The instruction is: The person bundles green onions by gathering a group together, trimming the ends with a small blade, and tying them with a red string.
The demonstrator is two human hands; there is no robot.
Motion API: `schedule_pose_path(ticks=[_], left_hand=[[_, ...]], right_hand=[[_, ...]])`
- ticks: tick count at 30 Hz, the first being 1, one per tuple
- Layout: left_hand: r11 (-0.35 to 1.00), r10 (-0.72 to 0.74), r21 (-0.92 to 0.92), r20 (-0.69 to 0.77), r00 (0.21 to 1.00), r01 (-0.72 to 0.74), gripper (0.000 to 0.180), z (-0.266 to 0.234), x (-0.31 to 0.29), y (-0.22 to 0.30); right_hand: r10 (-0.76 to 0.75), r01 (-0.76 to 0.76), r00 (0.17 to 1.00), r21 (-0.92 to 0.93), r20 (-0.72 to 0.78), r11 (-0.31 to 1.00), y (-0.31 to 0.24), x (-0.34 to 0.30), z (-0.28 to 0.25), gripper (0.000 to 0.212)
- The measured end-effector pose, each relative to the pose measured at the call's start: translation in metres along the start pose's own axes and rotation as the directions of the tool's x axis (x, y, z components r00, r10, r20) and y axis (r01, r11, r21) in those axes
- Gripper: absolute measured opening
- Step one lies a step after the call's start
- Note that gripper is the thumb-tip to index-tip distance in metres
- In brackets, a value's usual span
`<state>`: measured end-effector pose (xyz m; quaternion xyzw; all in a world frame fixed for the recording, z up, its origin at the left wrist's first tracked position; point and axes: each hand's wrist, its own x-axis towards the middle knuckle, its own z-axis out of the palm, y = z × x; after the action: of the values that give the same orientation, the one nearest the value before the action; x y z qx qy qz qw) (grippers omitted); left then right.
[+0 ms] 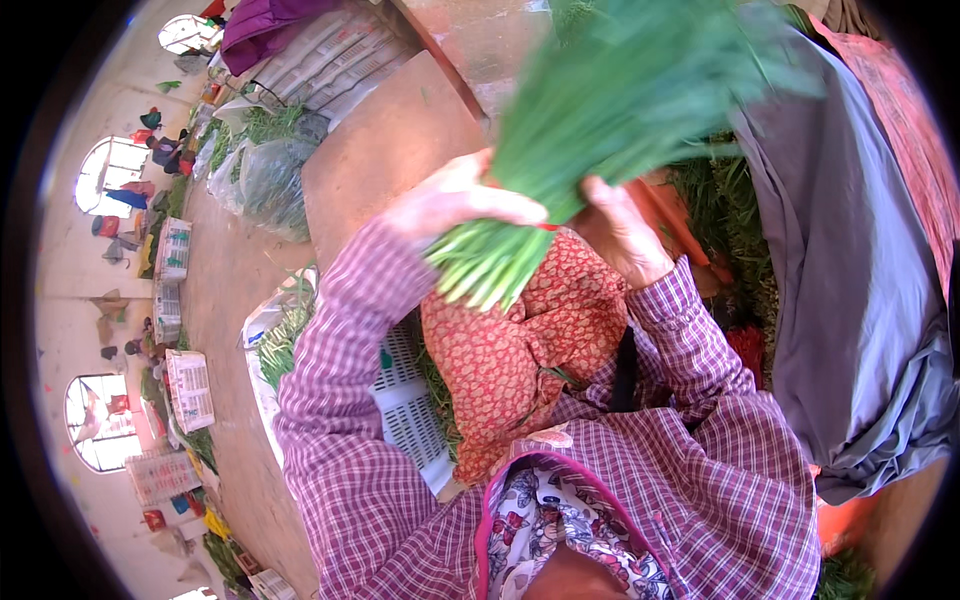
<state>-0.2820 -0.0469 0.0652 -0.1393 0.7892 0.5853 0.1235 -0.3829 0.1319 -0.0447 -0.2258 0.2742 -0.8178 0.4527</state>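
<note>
A thick bunch of chives is held up in front of me, its long green leaves blurred and pointing to the upper right. The pale cut ends hang at the lower left. My left hand wraps round the stems just above those ends, where a bit of red band shows by the fingertips. My right hand grips the other side of the bunch higher up the leaves, its thumb against them and its fingers partly hidden. Beneath lies the red patterned cloth over my lap.
A brown board lies beyond my left arm. To the left are a white crate, a lined container of greens and a plastic bag of greens. Grey cloth covers the right side beside more greens. Other people sit far left.
</note>
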Motion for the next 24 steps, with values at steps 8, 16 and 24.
schedule_pose_path(ticks=[8, 16, 24], left_hand=[[0.918, 0.323, 0.337, -0.331, 0.886, -0.209, 0.081, 0.006, 0.014, -0.021], [0.953, 0.057, 0.258, -0.665, 0.745, 0.158, 0.079, 0.055, -0.096, -0.117], [0.94, 0.022, 0.218, -0.805, 0.594, 0.261, 0.084, 0.073, -0.112, -0.134]], right_hand=[[0.001, 0.097, 0.841, 0.152, -0.54, 0.984, 0.077, 0.0, -0.193, 0.066], [0.053, -0.01, 0.648, 0.06, -0.76, 0.998, 0.122, 0.09, -0.302, 0.064], [0.336, -0.187, 0.382, 0.285, -0.861, 0.94, 0.165, 0.117, -0.392, 0.087]])
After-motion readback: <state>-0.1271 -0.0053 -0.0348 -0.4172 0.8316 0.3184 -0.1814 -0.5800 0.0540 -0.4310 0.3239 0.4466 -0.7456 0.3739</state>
